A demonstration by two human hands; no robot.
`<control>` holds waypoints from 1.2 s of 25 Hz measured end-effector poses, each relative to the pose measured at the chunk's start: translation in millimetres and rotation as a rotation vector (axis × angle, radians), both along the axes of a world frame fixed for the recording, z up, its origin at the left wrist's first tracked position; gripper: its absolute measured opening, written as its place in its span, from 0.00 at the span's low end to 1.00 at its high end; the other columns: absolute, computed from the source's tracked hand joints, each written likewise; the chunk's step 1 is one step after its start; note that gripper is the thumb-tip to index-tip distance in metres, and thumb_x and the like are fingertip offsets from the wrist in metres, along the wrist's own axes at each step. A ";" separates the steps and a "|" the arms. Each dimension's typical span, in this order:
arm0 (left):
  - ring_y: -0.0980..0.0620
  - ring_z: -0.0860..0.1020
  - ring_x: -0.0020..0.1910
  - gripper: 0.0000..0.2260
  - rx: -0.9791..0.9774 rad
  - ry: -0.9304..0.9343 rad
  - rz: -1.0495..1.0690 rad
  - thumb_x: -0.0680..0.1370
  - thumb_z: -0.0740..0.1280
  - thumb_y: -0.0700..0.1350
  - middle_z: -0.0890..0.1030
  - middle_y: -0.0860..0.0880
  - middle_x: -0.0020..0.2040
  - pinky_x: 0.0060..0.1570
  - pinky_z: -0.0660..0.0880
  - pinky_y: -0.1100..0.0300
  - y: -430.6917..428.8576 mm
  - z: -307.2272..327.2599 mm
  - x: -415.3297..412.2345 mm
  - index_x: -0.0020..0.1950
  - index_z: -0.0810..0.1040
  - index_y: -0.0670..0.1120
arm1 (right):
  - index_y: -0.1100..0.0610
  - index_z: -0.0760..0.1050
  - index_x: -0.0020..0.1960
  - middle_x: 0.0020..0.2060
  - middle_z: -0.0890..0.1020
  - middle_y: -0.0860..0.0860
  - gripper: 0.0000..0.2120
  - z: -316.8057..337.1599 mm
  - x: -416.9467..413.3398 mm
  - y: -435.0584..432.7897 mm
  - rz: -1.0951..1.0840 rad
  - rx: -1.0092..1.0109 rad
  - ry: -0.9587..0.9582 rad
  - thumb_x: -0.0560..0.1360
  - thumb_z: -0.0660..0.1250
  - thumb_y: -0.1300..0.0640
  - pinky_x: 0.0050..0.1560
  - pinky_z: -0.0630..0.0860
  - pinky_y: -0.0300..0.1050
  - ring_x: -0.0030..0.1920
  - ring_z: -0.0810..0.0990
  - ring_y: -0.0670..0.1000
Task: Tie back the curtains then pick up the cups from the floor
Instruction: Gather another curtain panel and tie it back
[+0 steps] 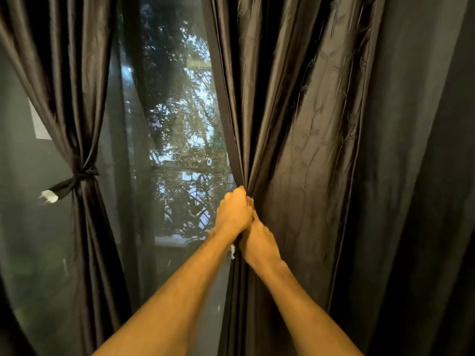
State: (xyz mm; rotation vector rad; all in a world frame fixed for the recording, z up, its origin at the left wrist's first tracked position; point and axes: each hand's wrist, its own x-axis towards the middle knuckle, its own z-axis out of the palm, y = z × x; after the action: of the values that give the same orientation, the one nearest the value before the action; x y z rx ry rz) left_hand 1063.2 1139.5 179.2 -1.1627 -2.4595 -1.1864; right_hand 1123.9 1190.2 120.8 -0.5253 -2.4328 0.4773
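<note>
At the window point(174, 111), the left curtain point(77, 98) hangs already cinched by its tie-back point(82, 174). The left hand point(234, 213) and right hand point(258, 244), stacked close, both clench the inner edge of the right curtain point(295, 124), bunching its folds, I'd guess, so a tie can go round. No cups in sight.

Dark brown curtains point(295, 124), faint embroidered sprigs
</note>
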 end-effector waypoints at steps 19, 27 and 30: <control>0.39 0.72 0.43 0.12 -0.018 0.036 -0.094 0.82 0.57 0.43 0.73 0.39 0.44 0.39 0.67 0.50 -1.0 -3.0 -15.3 0.39 0.61 0.45 | 0.59 0.58 0.77 0.72 0.69 0.59 0.37 0.6 28.6 67.7 -0.358 -0.706 0.499 0.75 0.70 0.47 0.69 0.65 0.51 0.72 0.67 0.59; 0.34 0.75 0.53 0.05 -0.001 0.021 -0.005 0.79 0.59 0.41 0.77 0.36 0.54 0.48 0.72 0.46 10.2 1.6 3.9 0.52 0.69 0.41 | 0.59 0.66 0.69 0.55 0.78 0.60 0.17 4.2 7.3 10.7 -0.271 -0.269 0.171 0.82 0.56 0.58 0.52 0.71 0.53 0.58 0.75 0.62; 0.34 0.76 0.52 0.08 -0.040 -0.016 -0.015 0.79 0.59 0.47 0.76 0.36 0.54 0.49 0.74 0.45 12.9 5.7 7.7 0.51 0.69 0.42 | 0.59 0.66 0.71 0.56 0.79 0.58 0.21 4.0 1.0 3.1 -0.192 -0.215 0.097 0.78 0.60 0.57 0.49 0.71 0.51 0.58 0.76 0.59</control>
State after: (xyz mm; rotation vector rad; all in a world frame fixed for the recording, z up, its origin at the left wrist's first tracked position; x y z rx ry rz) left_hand 1070.9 1152.5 184.9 -1.1893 -2.5019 -1.1596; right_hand 1124.9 1193.3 124.8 -0.7994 -2.2248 0.6694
